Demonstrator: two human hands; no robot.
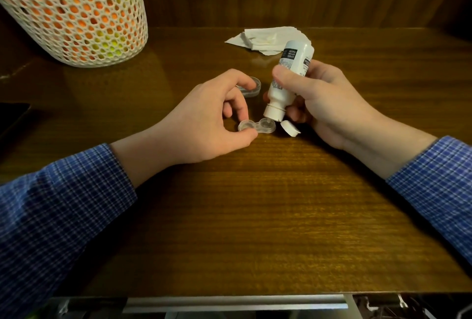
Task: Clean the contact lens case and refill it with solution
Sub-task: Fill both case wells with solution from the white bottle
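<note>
Refill underway: solution bottle tipped over the case's right well

Left hand (204, 119) pinches the lens case (256, 126) by its left well, holding it flat on the worktop (255, 216). Right hand (321, 99) has fingers wrapped round the solution bottle (288, 78), nozzle down just over the right well, flip cap (290, 128) hanging open. Looks like the fill step; can't tell if either well holds liquid yet. Both wells uncapped, one clear lid (251, 87) sits behind the left hand, second lid not visible. Capping left. Used tissue (265, 40) behind the bottle, mesh basket (74, 12) far left, nothing blocking
</note>
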